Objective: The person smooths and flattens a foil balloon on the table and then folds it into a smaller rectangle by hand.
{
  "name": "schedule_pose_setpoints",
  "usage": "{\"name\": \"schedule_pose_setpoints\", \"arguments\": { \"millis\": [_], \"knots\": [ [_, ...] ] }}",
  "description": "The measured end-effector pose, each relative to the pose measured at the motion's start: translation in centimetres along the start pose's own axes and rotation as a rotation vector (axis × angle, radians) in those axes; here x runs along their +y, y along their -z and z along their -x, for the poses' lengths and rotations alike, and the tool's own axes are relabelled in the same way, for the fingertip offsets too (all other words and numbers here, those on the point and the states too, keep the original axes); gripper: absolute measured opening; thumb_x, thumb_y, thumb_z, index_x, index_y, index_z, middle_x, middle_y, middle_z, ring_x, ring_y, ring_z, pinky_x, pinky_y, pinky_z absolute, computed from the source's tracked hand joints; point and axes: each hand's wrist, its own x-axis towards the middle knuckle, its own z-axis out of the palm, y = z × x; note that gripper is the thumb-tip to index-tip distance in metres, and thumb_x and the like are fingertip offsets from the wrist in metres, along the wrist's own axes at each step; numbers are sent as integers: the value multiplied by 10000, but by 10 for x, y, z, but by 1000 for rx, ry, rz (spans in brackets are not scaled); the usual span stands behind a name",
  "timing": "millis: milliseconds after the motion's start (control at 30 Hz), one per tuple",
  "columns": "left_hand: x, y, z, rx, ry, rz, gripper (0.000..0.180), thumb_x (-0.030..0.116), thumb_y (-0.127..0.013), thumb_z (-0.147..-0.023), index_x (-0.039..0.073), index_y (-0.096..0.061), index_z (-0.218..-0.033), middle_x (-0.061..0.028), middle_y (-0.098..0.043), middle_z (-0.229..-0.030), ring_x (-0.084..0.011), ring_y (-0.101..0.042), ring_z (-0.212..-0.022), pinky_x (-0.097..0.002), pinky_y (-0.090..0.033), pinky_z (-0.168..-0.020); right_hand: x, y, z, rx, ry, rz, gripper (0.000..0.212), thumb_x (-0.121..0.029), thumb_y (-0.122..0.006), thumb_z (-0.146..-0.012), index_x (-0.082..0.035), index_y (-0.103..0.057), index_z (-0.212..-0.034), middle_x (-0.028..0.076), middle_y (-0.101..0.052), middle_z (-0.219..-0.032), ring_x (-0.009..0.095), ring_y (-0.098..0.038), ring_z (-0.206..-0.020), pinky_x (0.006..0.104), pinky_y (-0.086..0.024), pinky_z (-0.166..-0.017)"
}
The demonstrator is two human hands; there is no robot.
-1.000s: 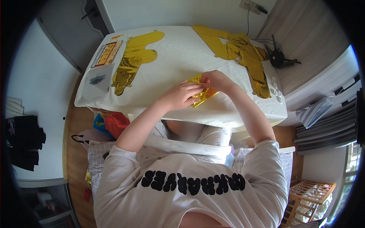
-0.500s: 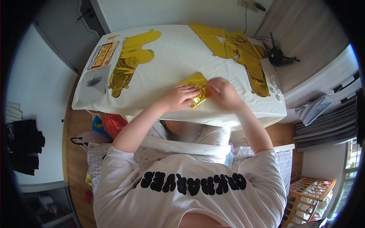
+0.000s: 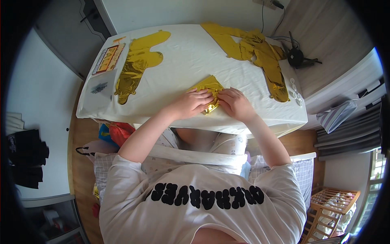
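A folded packet of shiny gold foil, flat like an uninflated foil balloon (image 3: 212,82), lies near the front edge of the table. My left hand (image 3: 190,103) rests on its left part, fingers stretched out and lying over the foil. From the other side, my right hand (image 3: 236,105) lays its fingers on the packet's right edge, palm down, the thumb partly hidden. The fingertips of both hands are close together, with crinkled foil between them.
A flat gold foil balloon (image 3: 140,61) lies at the left of the white-covered table (image 3: 183,53), and a larger foil piece (image 3: 248,46) at the back right. Printed cards (image 3: 107,59), a clear packet (image 3: 100,85), white rings (image 3: 296,91) and a black stand (image 3: 295,57) are nearby.
My right hand, blurred and raised at the packet's right corner before, has come down onto its right edge. The left hand stays on the foil.
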Motion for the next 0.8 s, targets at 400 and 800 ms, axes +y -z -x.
{"name": "schedule_pose_setpoints", "arguments": {
  "millis": [400,800],
  "knots": [
    [-23,23,-64,13,-79,-105,504,403,-644,-987,148,-616,-1421,-64,-544,-1524,-267,-468,-1433,-475,-349,-1196,4,-1,3,-77,-33,13,194,-169,-676,-908,-66,-725,-1065,110,-699,-1172,308,-663,-1105,431,-509,-971],
    [-34,-2,-48,-95,81,-203,655,493,-504,-1044,134,-391,-1580,-71,-340,-1668,-279,-272,-1557,-541,-201,-1263,-5,-3,8,60,-154,-179,208,-133,-676,-913,-48,-720,-1097,126,-700,-1164,334,-657,-1092,430,-506,-962]
  ]
}}
